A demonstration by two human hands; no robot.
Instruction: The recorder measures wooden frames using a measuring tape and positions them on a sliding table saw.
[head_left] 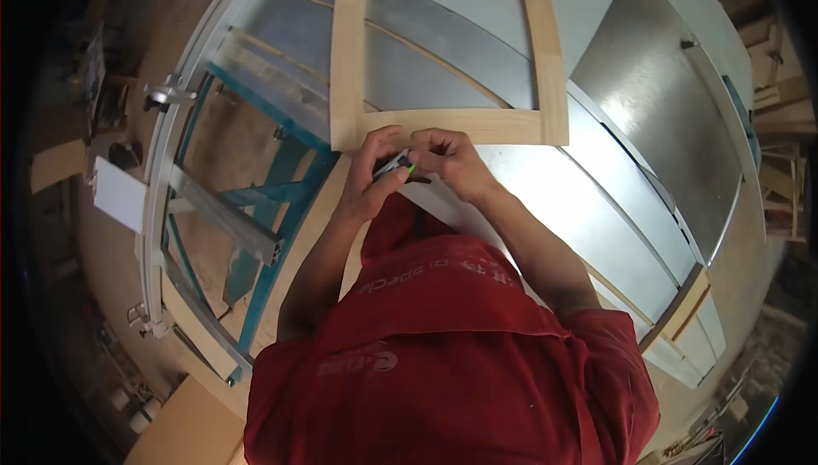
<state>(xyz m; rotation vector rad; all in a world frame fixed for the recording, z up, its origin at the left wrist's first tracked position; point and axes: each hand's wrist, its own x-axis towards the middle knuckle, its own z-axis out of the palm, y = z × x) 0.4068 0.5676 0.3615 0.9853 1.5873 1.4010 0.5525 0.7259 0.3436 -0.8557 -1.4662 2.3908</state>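
1. Clamped between fingers of left hand (366,184): small grey-and-green tool (393,163).
2. Fingers of right hand (454,164): bent, just beside the tool; not possible to tell if pinching anything.
3. Just beyond both hands' fingers: wooden frame (452,128), over metal desk (554,201).
4. Probably best to steady the tool with left fingers, and to avoid knocking the frame.

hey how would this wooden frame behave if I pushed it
The wooden frame would probably slide rather than roll, given its flat shape. The smooth metal table beneath likely offers little grip. It may be light for its size, being open inside.
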